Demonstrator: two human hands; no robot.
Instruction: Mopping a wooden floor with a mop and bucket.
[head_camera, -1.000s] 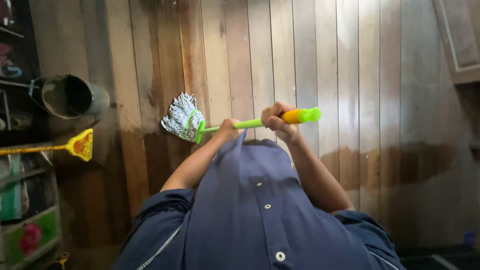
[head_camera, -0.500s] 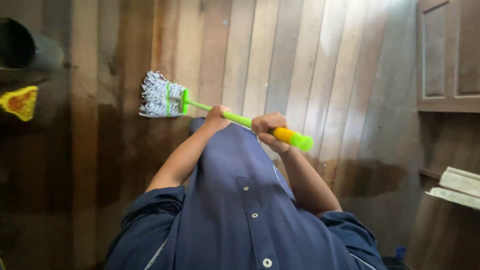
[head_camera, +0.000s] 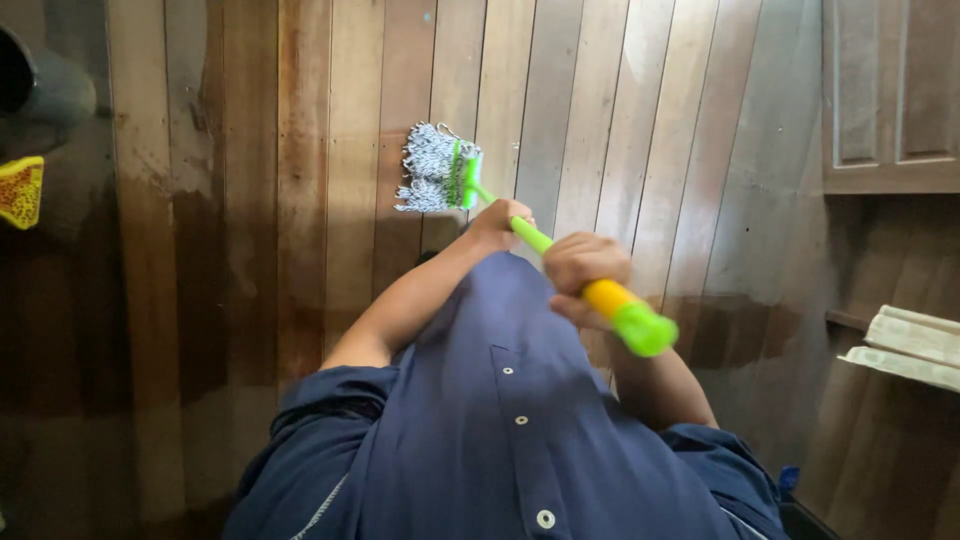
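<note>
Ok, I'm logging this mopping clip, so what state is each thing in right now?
Mop: head on the floorboards, handle tilted.
Left hand: shut on the mop's green shaft.
Right hand: shut on the handle near its orange grip.
Floor: wooden boards, darker wet patches at left and lower right.

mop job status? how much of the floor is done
Done: dark wet patches on the planks at left and lower right. In hand: left hand and right hand grip the green mop handle, mop head on boards. Left: pale dry boards ahead.
</note>
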